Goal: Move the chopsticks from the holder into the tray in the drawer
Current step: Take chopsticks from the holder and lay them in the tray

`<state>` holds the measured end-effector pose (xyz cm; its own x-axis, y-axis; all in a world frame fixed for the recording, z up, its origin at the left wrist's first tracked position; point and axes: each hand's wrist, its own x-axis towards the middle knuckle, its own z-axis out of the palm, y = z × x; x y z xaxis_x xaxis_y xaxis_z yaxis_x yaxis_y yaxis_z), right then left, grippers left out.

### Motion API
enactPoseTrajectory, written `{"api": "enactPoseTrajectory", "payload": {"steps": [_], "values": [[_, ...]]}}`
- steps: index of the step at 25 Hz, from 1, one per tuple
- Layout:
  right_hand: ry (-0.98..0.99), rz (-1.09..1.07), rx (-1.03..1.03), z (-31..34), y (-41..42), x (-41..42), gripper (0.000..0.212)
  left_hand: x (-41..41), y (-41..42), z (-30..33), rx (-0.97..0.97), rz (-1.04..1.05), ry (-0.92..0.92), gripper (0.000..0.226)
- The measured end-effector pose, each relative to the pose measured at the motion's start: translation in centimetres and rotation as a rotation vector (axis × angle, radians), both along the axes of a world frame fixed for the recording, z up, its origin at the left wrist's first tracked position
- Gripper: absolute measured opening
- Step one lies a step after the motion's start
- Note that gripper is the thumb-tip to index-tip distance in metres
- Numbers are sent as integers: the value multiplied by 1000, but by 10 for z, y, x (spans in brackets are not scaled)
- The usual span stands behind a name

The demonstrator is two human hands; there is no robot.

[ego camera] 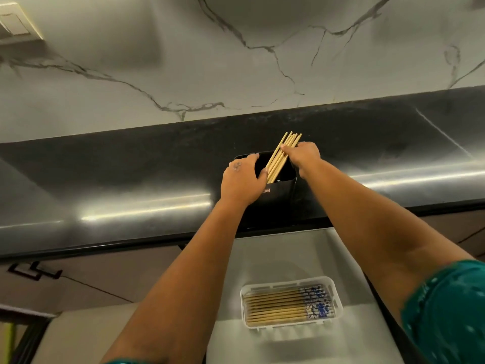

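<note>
A black holder (282, 190) stands on the dark countertop near its front edge. Several plain wooden chopsticks (278, 161) lean out of it toward the upper right. My right hand (301, 153) is closed around the upper part of that bundle. My left hand (242, 181) grips the holder's left rim and side. Below, in the open drawer (354, 334), a white slotted tray (338, 298) holds several chopsticks (278, 307) lying flat, their blue-and-white patterned ends pointing right.
The black countertop (131, 185) runs across the view, with a white marble-look wall (236, 61) behind it. A switch plate (15, 24) sits at top left. Brown cabinet fronts with a dark handle (34, 271) lie under the counter at left.
</note>
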<state>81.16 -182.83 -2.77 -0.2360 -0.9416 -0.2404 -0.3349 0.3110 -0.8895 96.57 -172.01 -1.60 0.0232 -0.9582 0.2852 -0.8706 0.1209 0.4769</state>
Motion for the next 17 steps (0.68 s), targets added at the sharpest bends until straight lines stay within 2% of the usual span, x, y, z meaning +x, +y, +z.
{"api": "enactPoseTrajectory", "payload": {"steps": [4,10,17], "values": [[36,-33,-28,2,-3,3,33,4,-6,-9,48,0,-18,51],[163,-3,-211,29,17,0,28,0,4,-1,-11,44,39,46],[326,172,-657,124,75,-15,32,-23,32,56,-44,55,163,46]]}}
